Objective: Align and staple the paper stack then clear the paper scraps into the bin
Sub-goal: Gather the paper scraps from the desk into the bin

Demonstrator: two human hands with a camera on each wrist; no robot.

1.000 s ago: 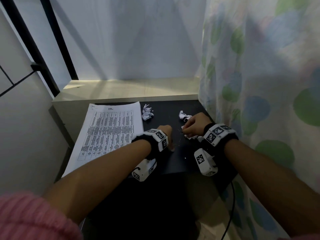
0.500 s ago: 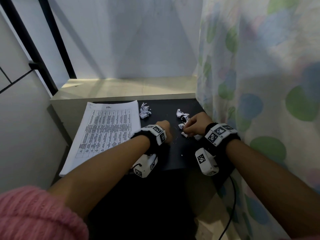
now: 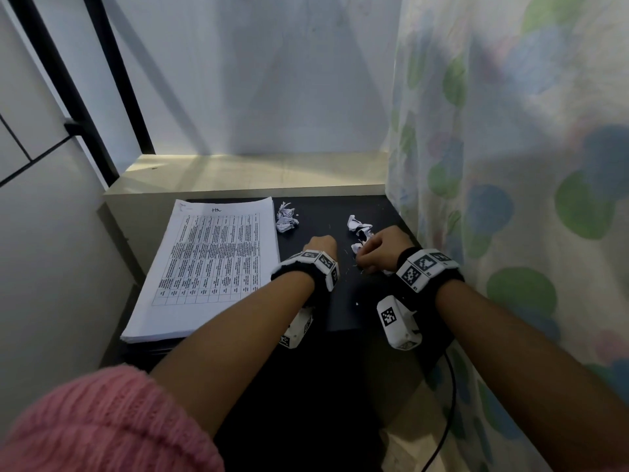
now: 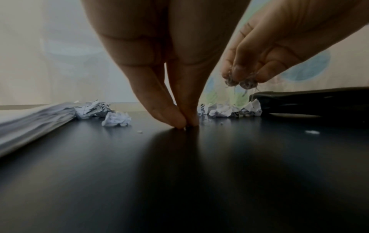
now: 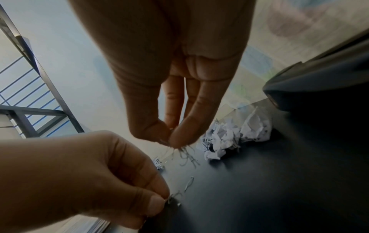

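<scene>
Both hands have crept a little further up the desk since a second ago, and the two fists now sit closer to the scraps.

From the head view, the left hand (image 3: 321, 245) and right hand (image 3: 379, 250) are both curled down on the black desk (image 3: 340, 311). The stack (image 3: 211, 264) lies squared at the left side; I cannot tell whether a staple is in it. One crumpled scrap (image 3: 286, 219) lies just beside its top right corner, and more scraps (image 3: 359, 226) lie touching the right hand's knuckles. No bin shows.

Seen from the left wrist, the left hand's fingertips (image 4: 175, 121) are pressed together on the desk, pinching at something too tiny to name. The right hand hangs above the desk, pinching bent staples (image 4: 239, 83). A stapler (image 4: 309, 102) rests behind, beside the scrap pile.

In the right wrist view, the right thumb and fingers grip that wiry bunch, and the left hand pinches another staple (image 5: 175, 196) at the desk, with one more loose nearby.

By my reckoning the aligning is done, and clearing has only begun: small bits are being gathered, the paper balls remain, and nothing has reached a bin.
</scene>
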